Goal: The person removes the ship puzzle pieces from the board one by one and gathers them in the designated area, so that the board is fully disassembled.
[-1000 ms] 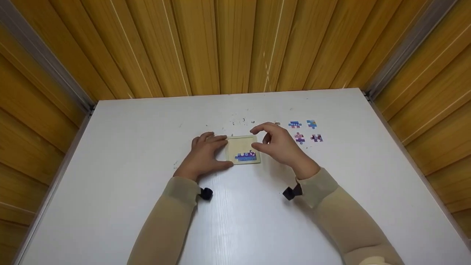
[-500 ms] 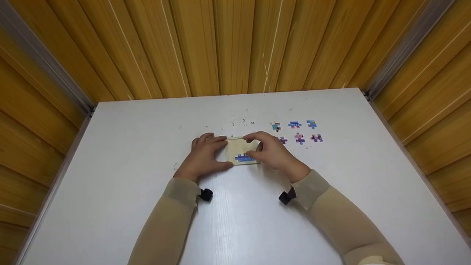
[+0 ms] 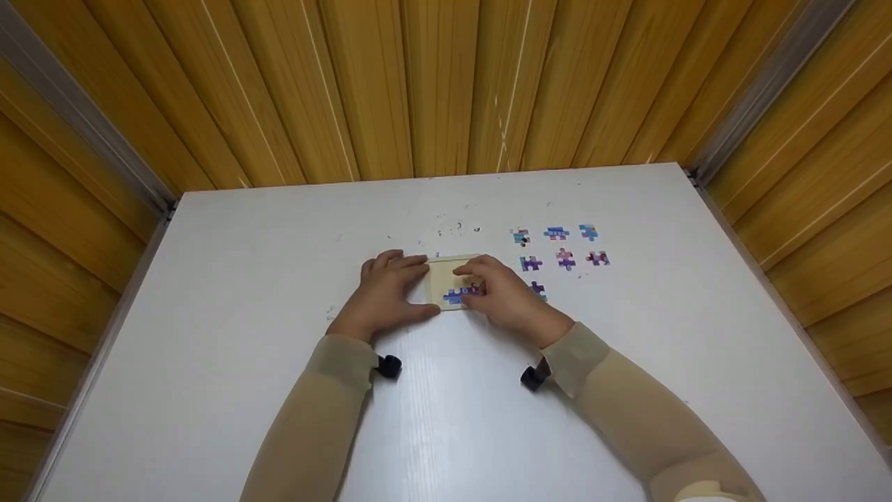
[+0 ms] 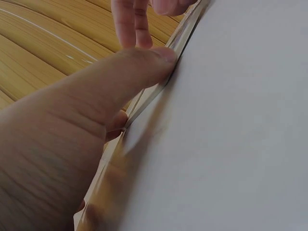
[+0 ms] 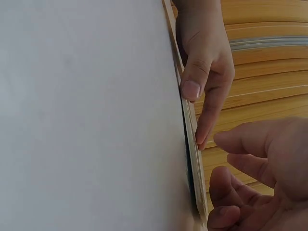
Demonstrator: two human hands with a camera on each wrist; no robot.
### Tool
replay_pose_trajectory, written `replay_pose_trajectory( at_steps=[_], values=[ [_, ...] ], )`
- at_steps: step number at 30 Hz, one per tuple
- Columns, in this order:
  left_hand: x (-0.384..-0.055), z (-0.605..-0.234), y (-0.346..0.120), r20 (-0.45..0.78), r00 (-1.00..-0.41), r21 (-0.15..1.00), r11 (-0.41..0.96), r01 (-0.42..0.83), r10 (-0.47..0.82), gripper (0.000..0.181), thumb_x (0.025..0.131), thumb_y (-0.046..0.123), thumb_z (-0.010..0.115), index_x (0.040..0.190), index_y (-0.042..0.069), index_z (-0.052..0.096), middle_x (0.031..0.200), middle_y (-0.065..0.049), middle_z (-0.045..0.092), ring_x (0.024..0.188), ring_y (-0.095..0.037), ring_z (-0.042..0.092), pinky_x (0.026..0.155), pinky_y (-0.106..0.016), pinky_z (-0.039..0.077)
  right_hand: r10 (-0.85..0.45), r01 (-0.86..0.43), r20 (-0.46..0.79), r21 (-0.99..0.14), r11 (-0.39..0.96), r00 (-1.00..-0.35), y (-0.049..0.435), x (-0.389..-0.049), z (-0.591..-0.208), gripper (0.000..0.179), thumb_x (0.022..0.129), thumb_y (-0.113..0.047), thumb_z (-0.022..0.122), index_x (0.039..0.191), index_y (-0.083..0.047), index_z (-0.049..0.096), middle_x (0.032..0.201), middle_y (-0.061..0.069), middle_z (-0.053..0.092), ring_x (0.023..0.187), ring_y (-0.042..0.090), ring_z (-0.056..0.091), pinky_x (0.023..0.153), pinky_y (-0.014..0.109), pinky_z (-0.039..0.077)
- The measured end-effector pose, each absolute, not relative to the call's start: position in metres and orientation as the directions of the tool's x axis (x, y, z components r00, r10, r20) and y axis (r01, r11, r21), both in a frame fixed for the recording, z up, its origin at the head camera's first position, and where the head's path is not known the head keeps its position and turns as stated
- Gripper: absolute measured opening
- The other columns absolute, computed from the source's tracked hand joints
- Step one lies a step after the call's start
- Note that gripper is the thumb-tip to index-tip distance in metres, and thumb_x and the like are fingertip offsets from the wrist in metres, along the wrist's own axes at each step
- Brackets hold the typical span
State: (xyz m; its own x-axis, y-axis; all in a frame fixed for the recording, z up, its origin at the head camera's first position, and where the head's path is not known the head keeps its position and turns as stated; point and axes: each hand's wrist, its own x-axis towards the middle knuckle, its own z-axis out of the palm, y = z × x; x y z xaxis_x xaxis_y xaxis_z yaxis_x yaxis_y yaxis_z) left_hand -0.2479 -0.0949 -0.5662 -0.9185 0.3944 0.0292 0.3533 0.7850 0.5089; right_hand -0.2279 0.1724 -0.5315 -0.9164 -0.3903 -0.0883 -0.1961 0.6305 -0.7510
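A small pale wooden puzzle tray (image 3: 439, 277) lies on the table, with a joined strip of blue and purple jigsaw pieces (image 3: 456, 295) along its near side. My left hand (image 3: 383, 289) holds the tray's left side, thumb at the near corner and index finger at the far one. Over the tray's right part hovers my right hand (image 3: 507, 298), its thumb near the joined strip and its index finger apart from it. In the right wrist view the right hand's fingers (image 5: 243, 137) stand beside the tray edge (image 5: 196, 168), with nothing visible between them. The right hand hides the tray's right side.
Several loose jigsaw pieces lie right of the tray, among them a pink one (image 3: 566, 259), a blue one (image 3: 556, 233) and a purple one (image 3: 531, 263). Dark specks mark the white table (image 3: 279, 279) behind the tray. Wood-look panels (image 3: 446, 84) rise at the back.
My right hand has moved left and slightly nearer, over the tray, uncovering loose pieces on the right. The left hand and the tray have stayed in place.
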Motion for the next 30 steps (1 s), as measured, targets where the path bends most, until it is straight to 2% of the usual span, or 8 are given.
replay_pose_trajectory(
  at_steps=[6,10,19,24,30],
  values=[
    [-0.2488,-0.5653,-0.0951,0.028,-0.916,0.508,0.784,0.358,0.400,0.088,0.089,0.064,0.089,0.162,0.022,0.064,0.175,0.008,0.055,0.172,-0.031,0.031,0.141,-0.060,0.019,-0.392,-0.204,-0.113,-0.706,0.679,-0.913,0.1699,-0.2283,-0.5382,0.053,0.105,-0.013,0.077,0.156,-0.008,0.067,0.157,0.010,0.057,0.128,0.027,0.064,0.117,0.045,0.055],
    [-0.2482,-0.5655,-0.0948,0.024,-0.918,0.502,0.789,0.355,0.397,0.088,0.089,0.064,0.089,0.162,0.022,0.064,0.175,0.008,0.055,0.172,-0.030,0.031,0.141,-0.059,0.020,-0.394,-0.225,-0.112,-0.667,0.710,-0.912,0.1685,-0.2266,-0.5414,0.053,0.106,-0.013,0.076,0.156,-0.003,0.066,0.157,0.015,0.054,0.141,0.032,0.063,0.128,0.048,0.052],
    [-0.2472,-0.5639,-0.0947,0.026,-0.921,0.502,0.792,0.349,0.389,0.087,0.089,0.063,0.089,0.162,0.023,0.065,0.174,0.009,0.055,0.172,-0.030,0.031,0.141,-0.060,0.020,-0.388,-0.212,-0.129,-0.662,0.719,-0.912,0.1654,-0.2255,-0.5395,0.039,0.107,-0.012,0.076,0.144,-0.002,0.075,0.152,0.015,0.056,0.140,0.032,0.064,0.127,0.048,0.053],
    [-0.2469,-0.5632,-0.0946,0.025,-0.921,0.502,0.792,0.348,0.389,0.088,0.089,0.063,0.089,0.162,0.023,0.064,0.174,0.009,0.055,0.172,-0.030,0.032,0.141,-0.059,0.019,-0.383,-0.206,-0.137,-0.656,0.726,-0.914,0.1653,-0.2249,-0.5391,0.036,0.107,-0.013,0.076,0.142,-0.005,0.075,0.149,0.012,0.057,0.140,0.031,0.064,0.128,0.050,0.051],
    [-0.2476,-0.5639,-0.0945,0.030,-0.916,0.510,0.783,0.357,0.399,0.087,0.090,0.062,0.089,0.162,0.020,0.064,0.174,0.007,0.056,0.171,-0.032,0.033,0.140,-0.060,0.020,-0.380,-0.203,-0.124,-0.675,0.709,-0.916,0.1662,-0.2248,-0.5393,0.032,0.106,-0.011,0.077,0.138,-0.006,0.074,0.145,0.011,0.060,0.132,0.030,0.066,0.122,0.049,0.054]
  ],
)
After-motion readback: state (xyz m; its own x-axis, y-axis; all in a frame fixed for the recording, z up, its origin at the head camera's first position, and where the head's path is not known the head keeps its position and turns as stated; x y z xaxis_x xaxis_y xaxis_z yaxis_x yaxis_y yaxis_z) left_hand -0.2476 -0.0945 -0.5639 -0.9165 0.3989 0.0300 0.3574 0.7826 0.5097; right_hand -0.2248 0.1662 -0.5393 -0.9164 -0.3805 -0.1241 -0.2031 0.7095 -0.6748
